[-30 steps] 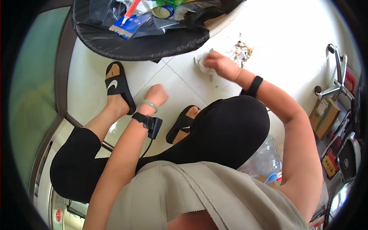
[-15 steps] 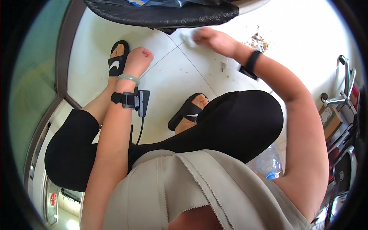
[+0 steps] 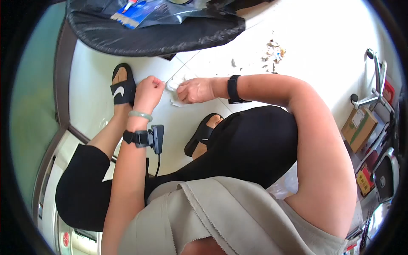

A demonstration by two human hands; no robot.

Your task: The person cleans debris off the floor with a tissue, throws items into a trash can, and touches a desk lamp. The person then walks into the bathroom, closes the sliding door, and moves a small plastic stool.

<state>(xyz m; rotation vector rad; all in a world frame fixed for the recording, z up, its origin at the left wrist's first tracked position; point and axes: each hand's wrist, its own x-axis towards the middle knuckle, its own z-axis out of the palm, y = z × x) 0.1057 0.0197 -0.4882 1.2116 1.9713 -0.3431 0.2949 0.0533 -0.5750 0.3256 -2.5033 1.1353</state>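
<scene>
My right hand is closed on a crumpled white tissue, low over the pale tiled floor between my feet. To its left my left hand is curled with its fingers together; whether anything is inside cannot be made out. The two hands are apart. Beyond them stands a bin lined with a black bag, with a blue torn packet and clear plastic in it. A scattered pile of small debris lies on the floor to the right of the bin.
My sandalled feet are on the floor on either side of my hands. At the right are a metal chair base and a cardboard box. A greenish glass panel with a dark frame runs along the left.
My right hand has moved left and nearer to me with the tissue, toward my left hand. My left hand has shifted left from its earlier place. The view has tilted down and back again.
</scene>
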